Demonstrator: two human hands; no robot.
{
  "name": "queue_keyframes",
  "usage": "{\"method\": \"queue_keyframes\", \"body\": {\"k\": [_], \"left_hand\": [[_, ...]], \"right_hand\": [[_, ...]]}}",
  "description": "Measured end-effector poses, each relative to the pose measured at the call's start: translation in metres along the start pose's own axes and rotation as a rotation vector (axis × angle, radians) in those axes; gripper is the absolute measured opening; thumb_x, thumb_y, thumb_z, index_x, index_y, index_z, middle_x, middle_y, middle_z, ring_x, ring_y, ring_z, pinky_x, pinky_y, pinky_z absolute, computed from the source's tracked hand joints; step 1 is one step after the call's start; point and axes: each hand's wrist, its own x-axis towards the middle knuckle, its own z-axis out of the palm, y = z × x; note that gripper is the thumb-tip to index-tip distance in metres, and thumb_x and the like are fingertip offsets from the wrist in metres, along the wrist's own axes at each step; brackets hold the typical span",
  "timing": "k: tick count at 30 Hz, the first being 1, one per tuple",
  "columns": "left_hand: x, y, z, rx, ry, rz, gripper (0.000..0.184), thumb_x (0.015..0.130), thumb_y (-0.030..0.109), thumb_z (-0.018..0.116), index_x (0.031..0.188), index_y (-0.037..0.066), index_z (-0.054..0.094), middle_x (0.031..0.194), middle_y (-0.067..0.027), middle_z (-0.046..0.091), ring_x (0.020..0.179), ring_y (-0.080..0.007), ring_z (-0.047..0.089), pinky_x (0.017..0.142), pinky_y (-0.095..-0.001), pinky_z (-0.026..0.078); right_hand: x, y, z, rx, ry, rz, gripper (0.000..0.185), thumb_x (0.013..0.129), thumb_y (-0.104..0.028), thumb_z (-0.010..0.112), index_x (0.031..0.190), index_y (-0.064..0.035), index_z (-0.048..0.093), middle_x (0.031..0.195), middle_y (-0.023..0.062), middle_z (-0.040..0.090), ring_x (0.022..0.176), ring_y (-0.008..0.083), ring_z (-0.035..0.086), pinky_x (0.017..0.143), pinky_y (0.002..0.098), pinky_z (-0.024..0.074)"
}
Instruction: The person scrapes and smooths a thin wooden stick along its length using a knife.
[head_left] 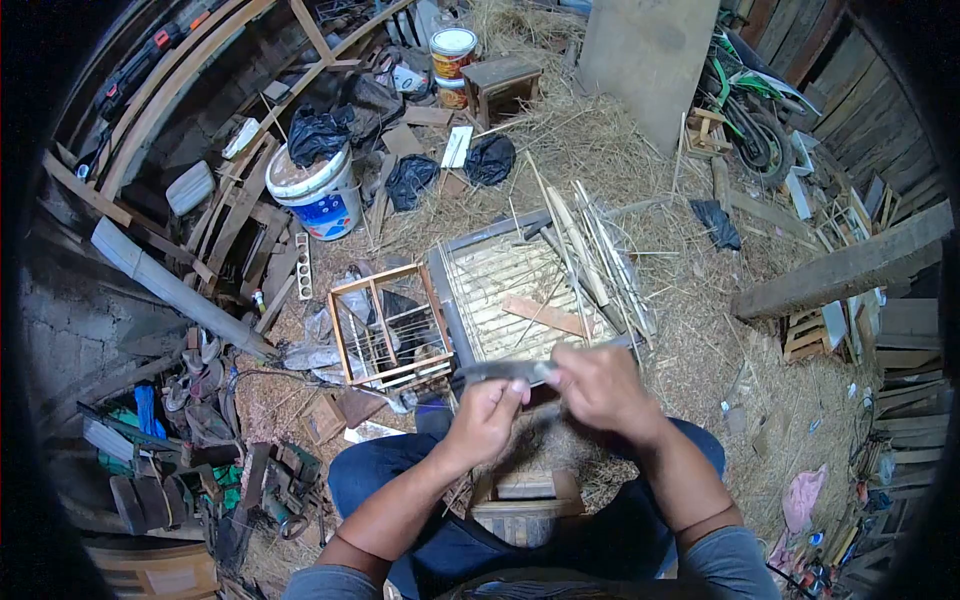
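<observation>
I have the blade (490, 371) in both hands, just over the near edge of the slatted board (480, 312). My left hand (484, 420) is closed, with its thumb and fingers pinching the blade; my right hand (603, 390) is curled tight around the blade's right end. A flat strip (545, 316) lies across the board's slats, and a bundle of sticks (578, 245) lies along its right side. Left of the board sits the wooden frame (383, 322) with thin bars. Past the board's far left corner stands the white bucket (325, 215).
</observation>
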Motion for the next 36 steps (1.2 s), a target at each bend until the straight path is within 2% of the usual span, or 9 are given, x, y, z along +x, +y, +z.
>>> {"method": "queue_keyframes", "body": {"k": [5, 9, 11, 14, 19, 26, 29, 32, 36], "left_hand": [[0.002, 0.013, -0.003, -0.021, 0.018, 0.008, 0.031, 0.105, 0.021, 0.048, 0.086, 0.000, 0.059, 0.069, -0.0066, 0.055, 0.064, -0.0118, 0.050, 0.060, -0.0302, 0.042], [0.003, 0.003, 0.007, 0.005, 0.096, 0.191, 0.032, 0.106, 0.022, 0.048, 0.081, 0.003, 0.056, 0.063, 0.0018, 0.047, 0.057, -0.0068, 0.042, 0.053, -0.0254, 0.035], [-0.002, 0.012, -0.001, 0.092, 0.046, 0.065, 0.030, 0.105, 0.020, 0.049, 0.081, 0.002, 0.057, 0.064, -0.0001, 0.050, 0.058, -0.0081, 0.045, 0.054, -0.0269, 0.038], [0.002, 0.015, -0.002, 0.145, 0.074, 0.082, 0.026, 0.103, 0.016, 0.050, 0.090, -0.002, 0.064, 0.069, -0.0156, 0.061, 0.060, -0.0210, 0.060, 0.060, -0.0341, 0.047], [0.004, 0.008, 0.003, 0.136, 0.139, 0.178, 0.021, 0.101, 0.014, 0.053, 0.097, -0.002, 0.068, 0.074, -0.0176, 0.066, 0.063, -0.0251, 0.064, 0.062, -0.0338, 0.049], [0.005, 0.026, -0.001, 0.241, 0.125, 0.094, 0.015, 0.097, 0.007, 0.056, 0.095, -0.002, 0.067, 0.078, -0.0217, 0.067, 0.070, -0.0361, 0.069, 0.063, -0.0400, 0.052], [0.003, 0.013, 0.003, 0.265, 0.183, 0.287, 0.015, 0.097, 0.008, 0.055, 0.092, -0.002, 0.065, 0.073, -0.0211, 0.065, 0.067, -0.0353, 0.068, 0.059, -0.0401, 0.050], [0.001, 0.031, -0.001, 0.264, 0.107, 0.102, 0.015, 0.098, 0.009, 0.055, 0.091, -0.001, 0.064, 0.071, -0.0203, 0.064, 0.065, -0.0355, 0.068, 0.057, -0.0403, 0.049], [0.002, 0.023, -0.001, 0.329, 0.142, 0.228, 0.013, 0.097, 0.009, 0.055, 0.093, 0.000, 0.064, 0.068, -0.0191, 0.061, 0.062, -0.0365, 0.065, 0.056, -0.0409, 0.048]], "right_hand": [[0.011, 0.008, -0.017, -0.009, 0.032, 0.247, 0.025, 0.098, -0.027, 0.056, 0.082, -0.0078, 0.056, 0.058, 0.0146, 0.057, 0.051, 0.0361, 0.059, 0.047, 0.0456, 0.0431], [-0.002, -0.007, 0.003, -0.016, -0.100, -0.005, 0.027, 0.100, -0.036, 0.053, 0.089, -0.0111, 0.059, 0.060, 0.0134, 0.061, 0.051, 0.0339, 0.063, 0.045, 0.0460, 0.0470], [0.003, 0.004, -0.003, -0.101, -0.021, 0.152, 0.026, 0.098, -0.031, 0.054, 0.085, -0.0086, 0.057, 0.057, 0.0147, 0.058, 0.053, 0.0365, 0.062, 0.048, 0.0462, 0.0467], [0.011, 0.007, -0.007, -0.011, 0.047, 0.249, 0.029, 0.101, -0.032, 0.052, 0.085, -0.0082, 0.057, 0.058, 0.0155, 0.058, 0.054, 0.0370, 0.062, 0.049, 0.0469, 0.0465], [0.000, -0.017, 0.007, 0.052, -0.071, 0.053, 0.025, 0.098, -0.029, 0.054, 0.088, -0.0071, 0.054, 0.059, 0.0171, 0.060, 0.056, 0.0400, 0.062, 0.048, 0.0489, 0.0467], [0.005, -0.006, -0.002, -0.017, -0.059, 0.133, 0.025, 0.097, -0.032, 0.057, 0.089, -0.0087, 0.056, 0.063, 0.0171, 0.063, 0.059, 0.0399, 0.065, 0.051, 0.0518, 0.0480], [0.003, -0.018, -0.003, -0.031, -0.108, 0.088, 0.024, 0.097, -0.031, 0.056, 0.089, -0.0089, 0.056, 0.064, 0.0167, 0.064, 0.059, 0.0398, 0.065, 0.050, 0.0503, 0.0483], [0.006, -0.006, -0.003, -0.020, -0.079, 0.121, 0.025, 0.097, -0.030, 0.056, 0.087, -0.0080, 0.056, 0.062, 0.0174, 0.061, 0.058, 0.0407, 0.063, 0.051, 0.0506, 0.0464], [0.003, -0.013, 0.002, -0.053, -0.045, 0.079, 0.025, 0.098, -0.032, 0.054, 0.089, -0.0087, 0.057, 0.056, 0.0163, 0.059, 0.054, 0.0398, 0.063, 0.048, 0.0494, 0.0473]]}}
